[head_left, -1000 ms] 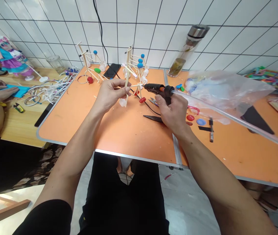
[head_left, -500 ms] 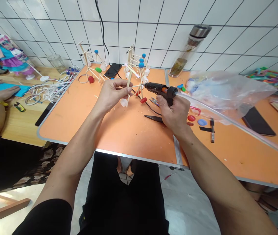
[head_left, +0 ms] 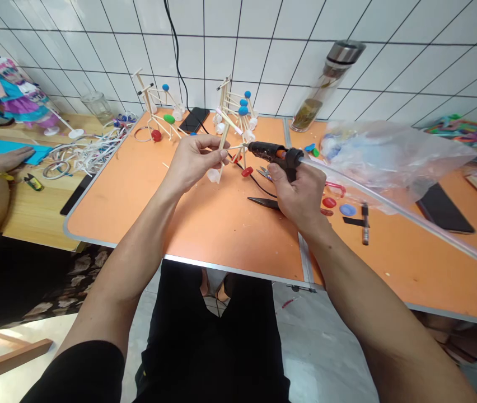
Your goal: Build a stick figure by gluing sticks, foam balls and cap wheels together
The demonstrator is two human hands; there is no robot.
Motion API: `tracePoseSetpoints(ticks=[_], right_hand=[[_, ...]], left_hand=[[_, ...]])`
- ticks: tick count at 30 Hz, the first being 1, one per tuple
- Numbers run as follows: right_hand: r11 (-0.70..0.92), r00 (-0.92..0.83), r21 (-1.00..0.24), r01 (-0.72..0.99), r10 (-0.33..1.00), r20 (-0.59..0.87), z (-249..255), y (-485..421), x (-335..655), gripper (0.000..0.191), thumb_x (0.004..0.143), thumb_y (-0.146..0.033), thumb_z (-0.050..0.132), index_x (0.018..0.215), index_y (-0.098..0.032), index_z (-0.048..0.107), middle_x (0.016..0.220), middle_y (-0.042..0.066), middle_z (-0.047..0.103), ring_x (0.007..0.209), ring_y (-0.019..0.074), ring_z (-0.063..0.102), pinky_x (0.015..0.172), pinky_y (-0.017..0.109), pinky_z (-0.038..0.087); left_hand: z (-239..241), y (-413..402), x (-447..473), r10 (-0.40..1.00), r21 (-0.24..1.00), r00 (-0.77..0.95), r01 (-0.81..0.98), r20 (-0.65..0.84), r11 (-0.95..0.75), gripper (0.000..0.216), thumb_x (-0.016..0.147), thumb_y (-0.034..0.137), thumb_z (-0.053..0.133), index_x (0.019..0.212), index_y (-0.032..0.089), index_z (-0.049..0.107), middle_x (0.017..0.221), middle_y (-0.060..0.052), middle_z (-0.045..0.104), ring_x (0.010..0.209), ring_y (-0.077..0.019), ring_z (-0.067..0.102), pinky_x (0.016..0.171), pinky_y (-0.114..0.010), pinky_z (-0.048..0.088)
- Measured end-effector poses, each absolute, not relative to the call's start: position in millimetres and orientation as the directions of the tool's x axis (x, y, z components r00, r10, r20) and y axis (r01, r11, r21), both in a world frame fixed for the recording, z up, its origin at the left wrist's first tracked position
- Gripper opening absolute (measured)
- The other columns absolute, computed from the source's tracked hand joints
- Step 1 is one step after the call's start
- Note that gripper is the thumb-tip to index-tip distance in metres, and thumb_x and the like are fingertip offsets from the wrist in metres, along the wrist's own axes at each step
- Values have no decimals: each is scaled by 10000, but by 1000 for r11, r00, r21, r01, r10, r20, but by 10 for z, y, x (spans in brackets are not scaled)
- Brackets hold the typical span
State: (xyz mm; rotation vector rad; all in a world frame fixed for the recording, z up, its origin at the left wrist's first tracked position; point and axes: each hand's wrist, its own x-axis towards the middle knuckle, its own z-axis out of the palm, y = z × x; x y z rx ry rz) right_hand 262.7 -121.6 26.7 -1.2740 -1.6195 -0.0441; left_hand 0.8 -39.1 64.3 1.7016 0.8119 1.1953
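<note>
As your left hand (head_left: 196,162) pinches the stick frame (head_left: 224,135) and your right hand (head_left: 303,193) grips the glue gun (head_left: 269,150), one joint (head_left: 244,146) seems unfinished; other frames (head_left: 148,103) stand assembled behind.

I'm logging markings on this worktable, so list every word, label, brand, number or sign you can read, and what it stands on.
No text can be read anywhere in the picture.
Hot glue gun in the right hand: pale specks on its side, too small to read.
Yellow-and-black item on the wooden table: too small to tell whether it bears print.
Pen: no legible lettering.
</note>
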Motion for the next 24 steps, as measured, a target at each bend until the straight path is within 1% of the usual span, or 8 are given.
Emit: tracePoseSetpoints(ticks=[4,9,13,18,24], right_hand=[[437,96,-528,728,698,710,269,-1223,2617,539,1152,-691,573,1193,-228,844,1098,119,842,987,319,787,915,489,647],[431,101,-534,727,703,704,275,-1226,2612,552,1145,-714,579,1165,-229,841,1085,116,837,969,313,784,909,490,650],[428,106,-536,727,702,704,273,-1236,2607,559,1137,-731,583,1181,-238,843,1080,109,832,960,305,786,920,494,655],[442,112,-545,712,696,710,269,-1248,2600,515,1111,-738,632,1144,-267,838,1071,113,817,1035,341,802,975,539,674],[457,93,-548,700,703,705,274,-1257,2602,476,1121,-691,638,1216,-274,848,1074,107,830,1096,358,814,1019,562,678]], left_hand=[[637,-387,13,869,917,328,18,370,-397,436,852,584,1043,994,200,892,835,-54,860,731,-178,844,663,-239,676],[659,-410,31,869,919,332,13,367,-393,391,862,529,1049,979,191,889,839,-52,857,766,-185,855,696,-248,687],[663,-414,35,873,922,331,20,359,-387,381,876,519,1045,988,189,891,849,-52,856,786,-192,863,706,-257,693],[667,-421,42,886,929,315,28,341,-368,372,870,507,1057,975,191,889,844,-46,853,797,-201,872,704,-260,695],[688,-435,35,900,934,275,17,338,-356,357,882,478,1052,984,182,882,875,-56,862,813,-200,878,702,-254,691]])
